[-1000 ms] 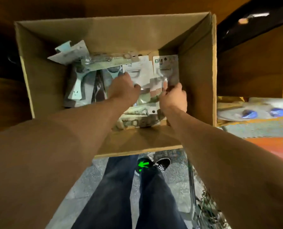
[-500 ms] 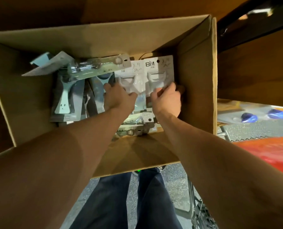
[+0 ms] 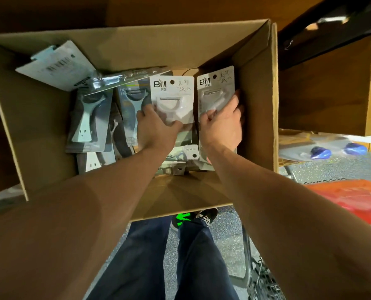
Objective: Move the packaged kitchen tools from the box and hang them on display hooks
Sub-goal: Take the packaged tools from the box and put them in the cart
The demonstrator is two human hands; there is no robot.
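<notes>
An open cardboard box [image 3: 256,118] holds several carded kitchen peelers. My left hand [image 3: 156,128] grips the lower part of a white BM peeler pack [image 3: 172,92] near the box's middle. Beside it, my right hand [image 3: 222,126] grips a second white BM peeler pack [image 3: 215,87] against the box's right wall. Both packs stand upright with their hang holes at the top. Darker packs with pale blue peelers [image 3: 89,122] lie at the left of the box, and one pack [image 3: 57,63] leans face down on the far left wall.
More packs [image 3: 178,161] lie flat under my wrists. Outside the box at right are a brown carton [image 3: 331,87], packaged blue items [image 3: 323,151] and a red surface [image 3: 353,198]. My legs and shoes [image 3: 206,215] stand on speckled floor below.
Both hands have lifted the two white BM packs up and slightly apart. The box now fills more of the view.
</notes>
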